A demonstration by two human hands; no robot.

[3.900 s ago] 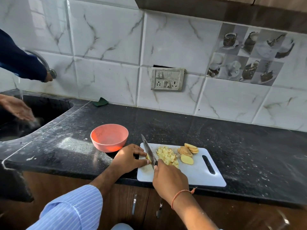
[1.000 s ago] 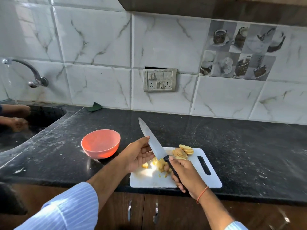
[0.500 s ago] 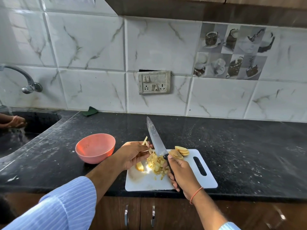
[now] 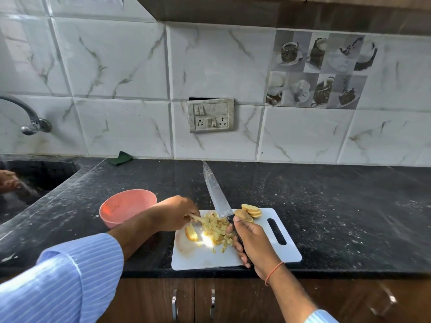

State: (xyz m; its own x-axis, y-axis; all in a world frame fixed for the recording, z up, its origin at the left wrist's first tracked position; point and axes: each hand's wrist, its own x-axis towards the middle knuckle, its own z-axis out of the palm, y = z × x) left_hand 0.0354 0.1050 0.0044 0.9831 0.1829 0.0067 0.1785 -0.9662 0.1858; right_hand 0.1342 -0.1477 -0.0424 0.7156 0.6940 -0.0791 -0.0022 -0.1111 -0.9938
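L hand (image 4: 173, 214), R hand (image 4: 253, 243): fingers (image 4: 237, 246) curled

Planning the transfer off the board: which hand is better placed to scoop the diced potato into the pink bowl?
Left. The left hand is at the diced potato, pinching a potato strip, with the pink bowl right beside it. The right hand grips the knife.
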